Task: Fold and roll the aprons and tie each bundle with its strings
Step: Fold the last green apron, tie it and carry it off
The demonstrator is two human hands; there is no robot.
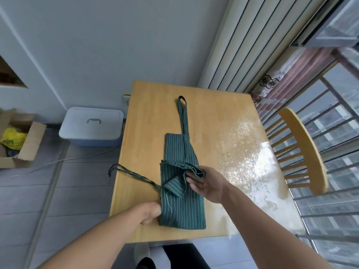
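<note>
Head view: apron [180, 200] folded lengthwise on tabletop [147, 133], rolling and tying outstanding; left hand [150, 213] grips its near-left edge, right hand [204, 184] pinches a mid fold.

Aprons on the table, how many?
1: a green striped apron, folded narrow mid-table, held by the left hand and the right hand. No others visible.

Apron [182, 210]: dark green, thin white stripes, folded lengthwise into a narrow strip, flat on the wood. Neck loop [183, 113] stretched straight at the far end. Middle rumpled, one flap turned up. Strings [134, 174] trailing left past the edge.
</note>
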